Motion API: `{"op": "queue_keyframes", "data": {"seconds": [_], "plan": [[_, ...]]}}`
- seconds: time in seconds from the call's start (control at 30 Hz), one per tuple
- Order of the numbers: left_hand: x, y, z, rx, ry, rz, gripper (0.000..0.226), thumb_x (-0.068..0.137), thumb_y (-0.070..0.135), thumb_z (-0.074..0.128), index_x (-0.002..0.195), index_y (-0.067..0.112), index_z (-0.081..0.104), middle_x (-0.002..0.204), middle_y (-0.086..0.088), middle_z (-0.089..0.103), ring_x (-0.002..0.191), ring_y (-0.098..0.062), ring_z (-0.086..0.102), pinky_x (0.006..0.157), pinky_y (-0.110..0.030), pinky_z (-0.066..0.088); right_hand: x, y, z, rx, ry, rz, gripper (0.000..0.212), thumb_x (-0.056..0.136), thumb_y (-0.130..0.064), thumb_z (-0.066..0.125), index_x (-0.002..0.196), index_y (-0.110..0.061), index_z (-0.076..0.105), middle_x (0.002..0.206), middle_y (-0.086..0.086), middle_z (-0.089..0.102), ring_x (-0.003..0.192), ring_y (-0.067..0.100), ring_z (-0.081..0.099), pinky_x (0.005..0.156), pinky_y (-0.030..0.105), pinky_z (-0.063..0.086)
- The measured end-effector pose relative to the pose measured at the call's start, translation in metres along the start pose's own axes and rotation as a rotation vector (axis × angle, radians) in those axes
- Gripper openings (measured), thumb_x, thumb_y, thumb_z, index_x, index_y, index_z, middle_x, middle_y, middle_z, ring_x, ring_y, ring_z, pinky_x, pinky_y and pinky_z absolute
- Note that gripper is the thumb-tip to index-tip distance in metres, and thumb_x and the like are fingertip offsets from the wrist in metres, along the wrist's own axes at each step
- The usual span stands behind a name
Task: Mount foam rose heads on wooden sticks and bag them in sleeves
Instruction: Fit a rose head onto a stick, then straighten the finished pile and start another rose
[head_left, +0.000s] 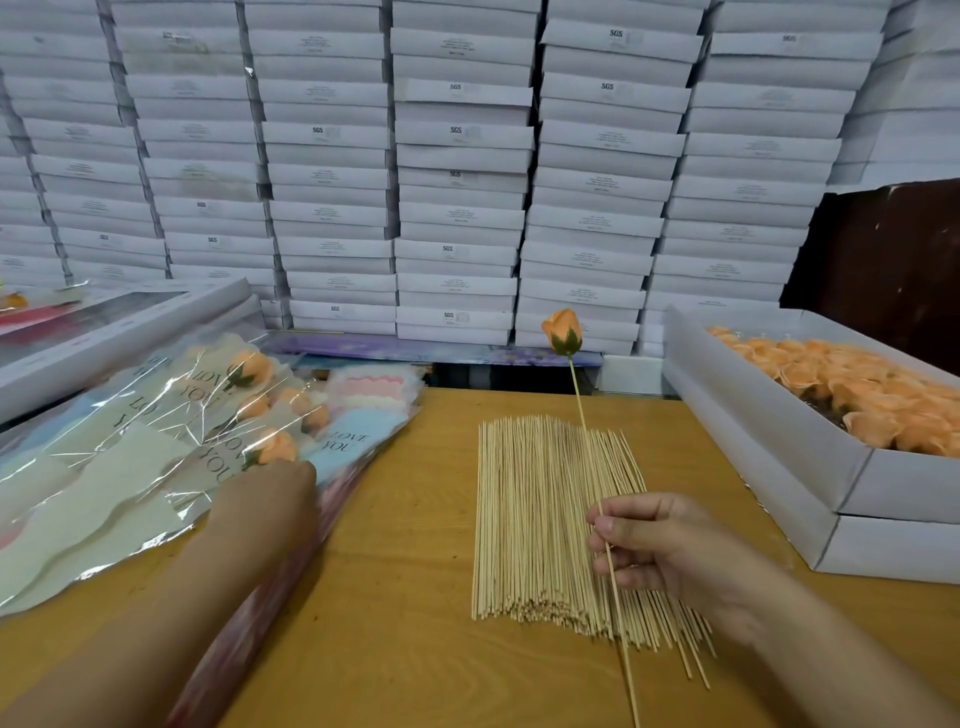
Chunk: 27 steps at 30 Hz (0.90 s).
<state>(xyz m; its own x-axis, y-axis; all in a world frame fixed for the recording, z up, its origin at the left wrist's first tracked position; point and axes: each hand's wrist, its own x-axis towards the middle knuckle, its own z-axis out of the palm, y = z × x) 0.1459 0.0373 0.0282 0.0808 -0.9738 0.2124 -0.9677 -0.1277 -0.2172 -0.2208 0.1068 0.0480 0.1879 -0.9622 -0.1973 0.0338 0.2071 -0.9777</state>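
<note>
Rose (562, 332) sits atop stick (605, 525), pinched in right hand (670, 545). Left hand (270, 499) rests on sleeves (156, 457) at table's left edge, grip unclear. Risk: stick snagging sleeve mouth, head popping off.

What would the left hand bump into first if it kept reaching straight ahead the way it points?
The left hand points up and away over the sleeves. First in line is probably the bagged rose at its fingertips, though depth is hard to judge.

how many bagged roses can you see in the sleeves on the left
4: one topmost, two mid-pile, one by the left hand. More may be hidden beneath.
</note>
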Motion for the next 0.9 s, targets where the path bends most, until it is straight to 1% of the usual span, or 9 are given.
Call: {"op": "queue_keyframes", "data": {"seconds": [0.1,0.27,0.43,0.53,0.6,0.7,0.8,0.83,0.9], "plan": [[0.004,-0.003,0.001,-0.001,-0.010,0.002,0.012,0.099,0.023,0.043,0.106,0.019,0.051,0.073,0.008,0.045,0.075,-0.016,0.060,0.060,-0.028,0.046,0.000,-0.001,0.000,0.000,0.001,0.001,0.015,0.077,-0.008,0.077,0.091,-0.004,0.078,0.087,0.019,0.074,0.070,0.023,0.072,0.053,0.025,0.058],[0.003,-0.004,0.003,0.104,0.001,-0.017,0.023,0.095,0.009,0.045,0.110,0.018,0.060,0.085,0.002,0.049,0.090,-0.021,0.069,0.065,-0.030,0.050,0.000,0.000,-0.002,0.006,0.000,0.007,0.012,0.078,-0.007,0.077,0.089,-0.005,0.079,0.088,0.019,0.074,0.071,0.023,0.072,0.053,0.025,0.058],[-0.006,0.007,0.000,0.169,0.048,-0.004,0.020,0.095,0.011,0.045,0.103,0.022,0.058,0.076,0.004,0.032,0.086,-0.018,0.068,0.060,-0.028,0.040,0.000,0.000,-0.001,0.001,-0.004,0.006,0.006,0.080,-0.006,0.076,0.085,-0.008,0.080,0.088,0.018,0.074,0.070,0.022,0.072,0.053,0.025,0.058],[-0.011,0.017,-0.004,0.204,0.062,0.020,0.021,0.098,0.019,0.044,0.102,0.025,0.063,0.082,0.004,0.039,0.078,-0.016,0.064,0.058,-0.028,0.037,0.000,0.000,0.000,0.002,-0.005,0.000,0.006,0.081,-0.006,0.075,0.084,-0.008,0.080,0.087,0.017,0.074,0.069,0.021,0.071,0.053,0.024,0.057],[-0.012,0.021,-0.007,0.197,0.063,0.022,0.021,0.100,0.026,0.044,0.102,0.027,0.064,0.083,0.004,0.041,0.083,-0.016,0.065,0.058,-0.028,0.035,0.000,0.000,0.000,-0.002,-0.007,-0.002,0.006,0.082,-0.006,0.075,0.085,-0.008,0.080,0.087,0.017,0.074,0.069,0.021,0.071,0.054,0.025,0.058],[-0.013,0.023,-0.009,0.109,0.068,0.036,0.029,0.102,0.040,0.041,0.101,0.025,0.065,0.081,0.005,0.047,0.084,-0.016,0.065,0.057,-0.027,0.040,0.000,0.000,-0.001,-0.001,-0.003,-0.002,0.009,0.082,-0.005,0.075,0.091,-0.005,0.078,0.087,0.017,0.074,0.069,0.021,0.071,0.054,0.025,0.058],[-0.012,0.020,-0.009,-0.112,0.056,0.014,0.054,0.097,0.066,0.035,0.090,0.024,0.069,0.082,0.007,0.061,0.077,-0.014,0.064,0.066,-0.027,0.054,0.000,0.000,-0.001,-0.001,-0.004,-0.002,0.014,0.078,-0.007,0.077,0.092,-0.004,0.077,0.087,0.017,0.074,0.070,0.021,0.071,0.053,0.024,0.058],[-0.010,0.018,-0.009,-0.190,0.067,-0.012,0.059,0.096,0.068,0.035,0.085,0.023,0.070,0.079,0.006,0.063,0.074,-0.014,0.064,0.067,-0.029,0.055,0.000,0.000,0.000,-0.001,-0.004,-0.003,0.016,0.076,-0.008,0.077,0.092,-0.003,0.077,0.086,0.017,0.074,0.070,0.022,0.071,0.053,0.024,0.058],[-0.005,0.010,-0.005,-0.284,0.097,-0.050,0.050,0.097,0.060,0.044,0.084,0.020,0.072,0.078,0.004,0.065,0.071,-0.015,0.063,0.065,-0.029,0.054,0.000,0.000,-0.001,-0.006,-0.002,-0.004,0.021,0.076,-0.008,0.077,0.096,-0.002,0.075,0.086,0.017,0.074,0.070,0.021,0.071,0.053,0.024,0.057]]}}
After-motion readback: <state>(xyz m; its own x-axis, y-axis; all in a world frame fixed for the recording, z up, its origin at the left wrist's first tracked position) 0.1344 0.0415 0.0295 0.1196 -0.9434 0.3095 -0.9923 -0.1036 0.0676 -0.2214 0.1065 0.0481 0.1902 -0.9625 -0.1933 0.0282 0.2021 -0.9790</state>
